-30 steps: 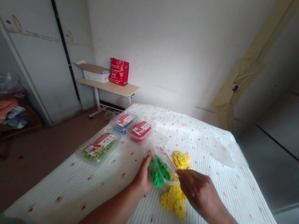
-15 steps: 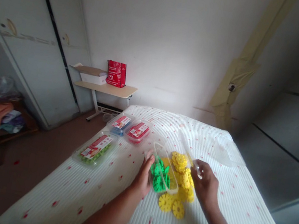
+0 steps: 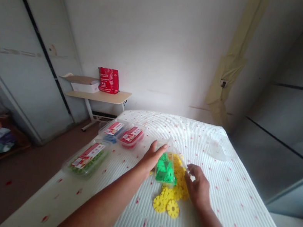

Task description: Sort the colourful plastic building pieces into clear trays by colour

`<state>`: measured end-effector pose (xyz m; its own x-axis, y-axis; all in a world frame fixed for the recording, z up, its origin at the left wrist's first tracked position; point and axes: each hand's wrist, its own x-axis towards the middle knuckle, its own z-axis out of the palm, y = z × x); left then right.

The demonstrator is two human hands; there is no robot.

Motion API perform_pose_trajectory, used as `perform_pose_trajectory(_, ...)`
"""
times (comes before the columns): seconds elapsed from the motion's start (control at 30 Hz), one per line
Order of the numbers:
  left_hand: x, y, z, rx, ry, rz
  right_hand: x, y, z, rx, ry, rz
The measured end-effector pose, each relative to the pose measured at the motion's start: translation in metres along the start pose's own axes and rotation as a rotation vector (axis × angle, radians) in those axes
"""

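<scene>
My left hand point(image 3: 153, 157) grips a clear plastic container point(image 3: 165, 150), tilted on its side, with green notched discs point(image 3: 164, 168) inside. Below and to the right of it lies a pile of yellow notched discs point(image 3: 181, 185) on the covered table. Two yellow discs point(image 3: 173, 209) rest at the pile's near edge. My right hand point(image 3: 199, 186) pinches a thin clear plastic lid point(image 3: 181, 157) at its edge, to the right of the container. The lid's outline is faint, and the container partly hides it.
Lidded boxes with light green discs point(image 3: 89, 157), red discs point(image 3: 132, 135) and blue discs point(image 3: 113, 130) stand on the left. A clear lid or tray point(image 3: 218, 148) lies at the back right. Beyond is a small table point(image 3: 113, 98) bearing a red bag point(image 3: 108, 81) and a box point(image 3: 84, 86).
My left hand has tipped the container over toward the yellow pile, and the green discs have slid toward its opening. My right hand has come lower and closer with the lid. The view has shifted right.
</scene>
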<state>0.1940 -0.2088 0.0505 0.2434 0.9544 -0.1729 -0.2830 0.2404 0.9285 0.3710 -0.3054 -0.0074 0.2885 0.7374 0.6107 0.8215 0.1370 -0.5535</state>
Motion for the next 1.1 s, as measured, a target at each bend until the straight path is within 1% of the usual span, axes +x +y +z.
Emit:
perform_pose_trajectory(0.1,0.004,0.010,0.009,0.029,-0.010,0.015,-0.002,-0.001,0.002,-0.024,-0.022,-0.082)
perform_pose_trajectory(0.27,0.006,0.021,0.018,0.027,-0.006,0.074,-0.001,0.001,0.003,-0.012,0.030,-0.073)
perform_pose_trajectory(0.33,0.007,0.022,0.018,0.052,-0.015,0.073,-0.001,0.004,0.003,-0.019,0.038,-0.065)
perform_pose_trajectory(0.4,0.009,0.022,0.017,0.033,-0.024,0.082,-0.001,0.007,0.003,-0.040,0.046,-0.066)
perform_pose_trajectory(0.5,0.011,0.021,0.012,-0.016,-0.022,0.132,0.000,0.011,0.002,-0.097,0.082,-0.072)
perform_pose_trajectory(0.57,0.009,0.022,0.010,0.018,-0.005,0.143,0.001,0.013,0.002,-0.143,0.100,-0.077)
perform_pose_trajectory(0.67,0.001,0.029,0.006,0.098,0.007,0.144,0.002,0.014,0.002,-0.194,0.112,-0.105)
perform_pose_trajectory(0.77,-0.009,0.036,0.000,0.093,-0.017,0.167,0.002,0.011,0.001,-0.207,0.124,-0.157)
perform_pose_trajectory(0.83,-0.014,0.038,-0.007,0.012,-0.051,0.145,0.002,0.006,-0.001,-0.197,0.119,-0.204)
perform_pose_trajectory(0.87,-0.015,0.037,-0.012,-0.067,-0.088,0.123,0.002,0.003,-0.002,-0.190,0.112,-0.230)
perform_pose_trajectory(1.0,-0.014,0.027,-0.033,-0.461,-0.287,0.021,0.003,-0.008,-0.007,-0.146,0.052,-0.344)
perform_pose_trajectory(1.1,-0.010,0.013,-0.044,-0.607,-0.320,-0.028,0.002,-0.017,-0.007,-0.089,-0.035,-0.415)
